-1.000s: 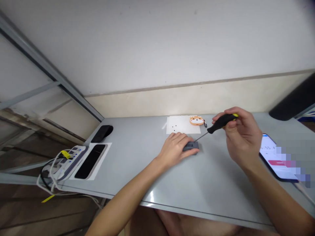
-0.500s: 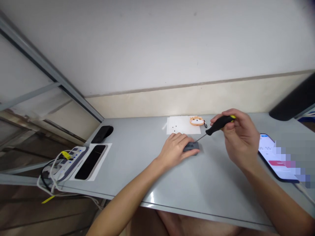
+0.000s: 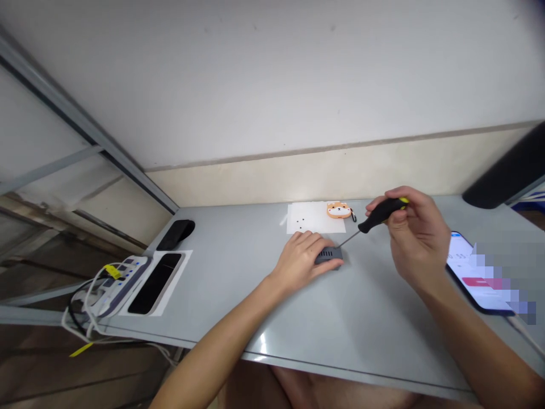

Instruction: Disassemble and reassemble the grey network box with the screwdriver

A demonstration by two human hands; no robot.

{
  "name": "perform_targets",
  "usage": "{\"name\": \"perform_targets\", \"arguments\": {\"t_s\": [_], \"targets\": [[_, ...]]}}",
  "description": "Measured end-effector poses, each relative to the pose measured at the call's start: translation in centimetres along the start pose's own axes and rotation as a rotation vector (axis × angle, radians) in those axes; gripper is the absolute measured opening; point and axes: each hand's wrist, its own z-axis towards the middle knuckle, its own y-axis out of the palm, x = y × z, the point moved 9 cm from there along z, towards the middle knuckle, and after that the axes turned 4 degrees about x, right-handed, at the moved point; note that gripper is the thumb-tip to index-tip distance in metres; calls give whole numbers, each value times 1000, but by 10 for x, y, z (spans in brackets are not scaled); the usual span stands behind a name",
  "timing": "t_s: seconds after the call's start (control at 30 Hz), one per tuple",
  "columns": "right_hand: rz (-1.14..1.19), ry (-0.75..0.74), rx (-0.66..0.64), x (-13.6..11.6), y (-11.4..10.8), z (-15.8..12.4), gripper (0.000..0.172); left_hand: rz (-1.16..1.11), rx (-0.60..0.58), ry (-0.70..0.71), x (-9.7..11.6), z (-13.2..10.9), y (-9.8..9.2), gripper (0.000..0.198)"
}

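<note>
So the left hand [image 3: 298,258] grips a gray slotted box [image 3: 335,254] on the counter [image 3: 225,267], while the right hand [image 3: 415,236] holds a screwdriver [image 3: 378,217] (black, yellow-ended) slanting down to the box's top.

The wall [image 3: 272,85] behind the bench [image 3: 221,307] is plain and off-white, with a few small dark specks. A cream band [image 3: 255,179] runs along its base; a grey-brown ledge [image 3: 238,161] separates the two. The bench has a smooth, glossy, pale grey top with a dark line along its front edge. A grey metal post [image 3: 72,102] slopes across the left side, joined by a crossbar [image 3: 51,167]. Below left, the floor [image 3: 106,375] is dark brown, crossed by darker lines. Light is diffuse; a bright glare spot [image 3: 263,341] lies near the front edge.
</note>
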Motion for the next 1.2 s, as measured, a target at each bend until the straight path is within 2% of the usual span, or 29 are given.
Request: {"name": "perform_targets", "arguments": {"t_s": [0.17,0.53,0.83,1.0,1.2], "targets": [[1,8,-7,2,0,0,19,-8,26,21,2,0,-2,37],[17,10,1,0,1,2,21,-3,-15,-8,1,0,1,36],[-7,-19,3,-4,1,2,18,-15,15,-2,1,0,-1,35],[18,16,4,-2,1,2,19,-52,80,-22,1,-1,-6,31],[48,71,35,6,-5,3,21,-209,258,-79,0,-2,-19,23]]}}
